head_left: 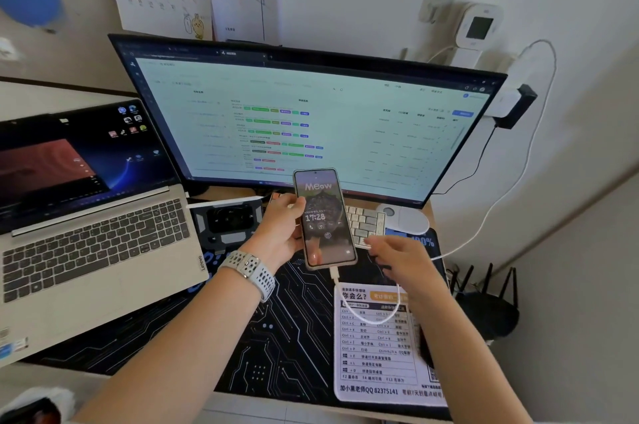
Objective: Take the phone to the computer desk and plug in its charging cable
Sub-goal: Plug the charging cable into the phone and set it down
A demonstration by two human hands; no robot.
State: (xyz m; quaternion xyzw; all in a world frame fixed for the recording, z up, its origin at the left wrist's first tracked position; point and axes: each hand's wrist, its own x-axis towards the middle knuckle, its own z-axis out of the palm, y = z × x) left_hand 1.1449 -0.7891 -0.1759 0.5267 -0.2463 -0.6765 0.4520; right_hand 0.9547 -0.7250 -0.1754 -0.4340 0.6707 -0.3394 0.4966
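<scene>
The phone [324, 217] was up off the desk [430, 212], in front of the monitor [311, 112], screen lit w/ "Meow" and 17:28 showing. It sat in the left hand [281, 233], which had closed around its left edge: thumb on the front near the top, palm and rest of the fingers behind, so those weren't visible. A pale watch [250, 271] was on that wrist.

The white cable [371, 318] was plugged into the phone's bottom edge. From the plug it dropped, looped over the printed shortcut pad [380, 351], passed under the right hand [397, 259], then ran off right and up the wall to the charger [503, 101].

The right hand hovered just beside the phone's lower right corner, fingers loosely curled and blurred. Couldn't tell whether it was touching the cable or gripping anything.

Below both hands lay the black circuit-print mat [287, 337]. Behind the phone: a small white keyboard [363, 224], partly hidden. An open laptop [86, 216] stood to the left, well apart from the hands.
</scene>
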